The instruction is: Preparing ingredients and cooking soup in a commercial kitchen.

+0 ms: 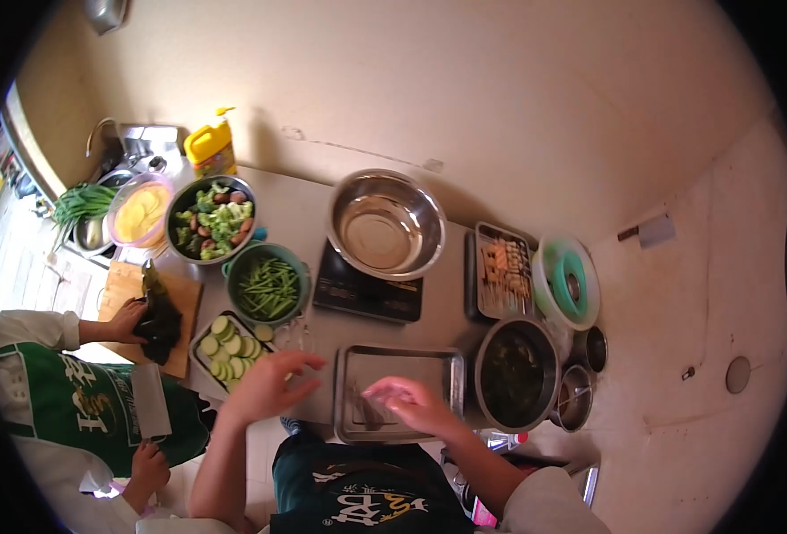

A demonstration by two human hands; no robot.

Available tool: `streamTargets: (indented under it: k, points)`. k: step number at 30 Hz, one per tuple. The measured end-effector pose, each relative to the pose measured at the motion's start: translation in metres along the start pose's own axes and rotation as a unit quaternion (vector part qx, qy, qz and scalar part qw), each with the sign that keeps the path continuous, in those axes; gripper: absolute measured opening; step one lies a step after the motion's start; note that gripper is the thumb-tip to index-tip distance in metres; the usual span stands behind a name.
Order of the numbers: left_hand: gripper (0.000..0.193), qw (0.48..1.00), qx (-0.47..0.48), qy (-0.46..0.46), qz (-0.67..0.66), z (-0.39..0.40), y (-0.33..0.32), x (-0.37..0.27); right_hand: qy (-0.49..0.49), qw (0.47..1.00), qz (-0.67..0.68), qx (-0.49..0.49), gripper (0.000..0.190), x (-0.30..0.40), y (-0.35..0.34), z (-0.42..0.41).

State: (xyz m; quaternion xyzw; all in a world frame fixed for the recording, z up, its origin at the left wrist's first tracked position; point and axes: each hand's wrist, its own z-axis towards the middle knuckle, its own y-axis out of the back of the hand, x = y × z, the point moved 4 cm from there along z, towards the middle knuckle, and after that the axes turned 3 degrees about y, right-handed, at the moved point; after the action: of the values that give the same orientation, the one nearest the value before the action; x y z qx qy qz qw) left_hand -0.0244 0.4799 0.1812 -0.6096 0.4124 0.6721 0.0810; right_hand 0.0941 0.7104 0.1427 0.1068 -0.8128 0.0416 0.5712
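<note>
My left hand [276,384] hovers at the table's front edge with its fingers apart and nothing in it. Just beyond it lies a metal tray of sliced zucchini [230,350]. My right hand [410,404] is over a shallow rectangular steel tray [458,394], its fingers loosely curled and apart, with no object visible in its grasp. Some thin sticks [370,419], perhaps skewers, are in that tray below the right fingers. A deep metal pot [552,374] holding dark leafy pieces in liquid stands immediately right of the tray.
A steel basin [387,233] rests on a black induction cooker [367,294]. Skewered food [504,267] fills a tray at right. Cut green beans [270,287] and broccoli [213,220] sit left. A co-worker holds a cleaver [151,400] beside dark kelp-like sheets [160,320] on a board.
</note>
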Motion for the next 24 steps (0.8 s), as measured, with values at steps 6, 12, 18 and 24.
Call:
streamTargets:
  k: [6, 12, 18, 24]
  points:
    - [0.026, 0.997, 0.066, -0.016, -0.029, 0.051, -0.148, -0.051, 0.056, 0.941, 0.276, -0.187, 0.025, -0.072, 0.169, -0.113]
    - [0.023, 0.974, 0.055, 0.068, 0.210, 0.040, -0.301, -0.007, 0.102, 0.900, -0.249, -0.342, 0.029, -0.159, 0.276, -0.178]
    - [0.038, 0.919, 0.164, 0.077, 0.351, -0.012, -0.388, -0.020, 0.097, 0.914, -0.193, -0.344, 0.028, -0.210, 0.323, -0.214]
    - [0.034, 0.926, 0.142, 0.065, 0.344, -0.022, -0.425, 0.008, 0.106, 0.900, -0.245, -0.345, 0.028, -0.216, 0.341, -0.222]
